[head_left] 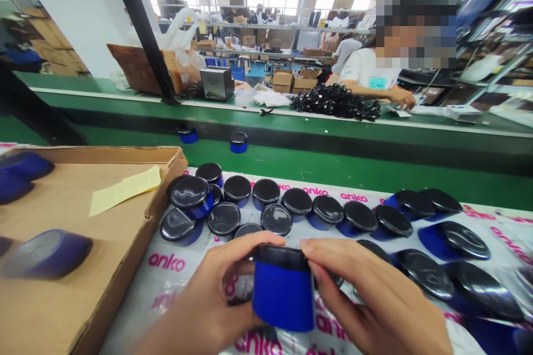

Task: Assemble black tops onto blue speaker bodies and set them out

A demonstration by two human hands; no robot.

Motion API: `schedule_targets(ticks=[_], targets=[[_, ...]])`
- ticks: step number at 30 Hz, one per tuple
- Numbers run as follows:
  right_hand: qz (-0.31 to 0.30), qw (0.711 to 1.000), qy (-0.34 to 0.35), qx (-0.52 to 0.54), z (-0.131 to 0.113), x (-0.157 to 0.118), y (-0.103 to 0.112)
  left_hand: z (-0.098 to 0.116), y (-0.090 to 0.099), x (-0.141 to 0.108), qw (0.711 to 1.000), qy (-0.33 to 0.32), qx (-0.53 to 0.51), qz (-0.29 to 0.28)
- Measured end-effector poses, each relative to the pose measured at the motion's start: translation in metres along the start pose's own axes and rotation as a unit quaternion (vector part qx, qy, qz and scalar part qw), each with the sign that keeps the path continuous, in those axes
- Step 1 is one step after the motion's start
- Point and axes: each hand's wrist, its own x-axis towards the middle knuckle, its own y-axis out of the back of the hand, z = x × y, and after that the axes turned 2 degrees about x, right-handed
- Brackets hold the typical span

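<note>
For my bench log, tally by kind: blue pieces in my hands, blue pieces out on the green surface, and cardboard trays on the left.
Held blue piece: 1
Blue pieces on the green surface: 2
Cardboard tray: 1
Total: 4

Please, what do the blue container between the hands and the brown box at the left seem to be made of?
Blue container: probably smooth plastic, judging by its even, saturated colour, though coated metal cannot be excluded.
Brown box: most likely cardboard with a dull finish, as its wall is plain brown with a ragged edge.
</note>
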Motion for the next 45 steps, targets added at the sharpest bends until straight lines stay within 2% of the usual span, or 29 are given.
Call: schedule_targets(ticks=[6, 9, 17, 21, 24, 27, 30, 37, 38, 40, 42, 43, 44, 45], targets=[[0.023, 0.995, -0.027, 0.093, -0.007, 0.01, 0.007, 0.012, -0.006, -0.001, 0.999, 0.023, -0.027, 0.039], [0.02, 0.991, -0.043, 0.122, -0.01, 0.008, 0.005, 0.019, -0.008, -0.001, 0.998, 0.014, -0.039, 0.053], [0.071, 0.995, -0.027, 0.057, -0.006, -0.002, -0.002, 0.013, -0.009, -0.001, 0.997, -0.003, -0.011, 0.077], [0.037, 0.995, -0.06, 0.069, -0.009, 0.004, 0.001, 0.006, -0.007, -0.001, 0.995, -0.046, 0.036, 0.076], [0.039, 0.994, -0.051, 0.087, -0.009, 0.007, -0.002, 0.004, -0.005, -0.001, 0.991, -0.094, 0.071, 0.069], [0.042, 0.997, -0.043, 0.057, -0.009, 0.006, -0.009, 0.005, -0.005, 0.001, 0.989, -0.11, 0.078, 0.063], [0.044, 0.993, -0.076, 0.082, -0.008, 0.002, -0.012, 0.006, -0.006, 0.0, 0.988, -0.12, 0.08, 0.054], [0.125, 0.961, -0.199, 0.144, -0.009, -0.004, -0.004, 0.004, -0.003, -0.002, 0.991, -0.093, 0.078, 0.06], [0.126, 0.958, -0.203, 0.159, -0.01, -0.005, -0.006, 0.004, -0.003, -0.002, 0.99, -0.094, 0.085, 0.058], [0.091, 0.958, -0.205, 0.179, -0.011, -0.008, -0.012, 0.004, -0.004, -0.001, 0.985, -0.111, 0.114, 0.062], [0.043, 0.942, -0.242, 0.23, -0.013, -0.011, -0.021, 0.005, -0.004, -0.001, 0.969, -0.162, 0.17, 0.08], [0.018, 0.92, -0.268, 0.286, -0.014, -0.011, -0.025, 0.005, -0.005, -0.001, 0.956, -0.188, 0.203, 0.094], [-0.005, 0.883, -0.304, 0.357, -0.016, -0.011, -0.029, 0.005, -0.005, -0.002, 0.944, -0.21, 0.231, 0.106], [-0.02, 0.832, -0.351, 0.429, -0.018, -0.01, -0.031, 0.004, -0.005, -0.002, 0.934, -0.228, 0.248, 0.116]])
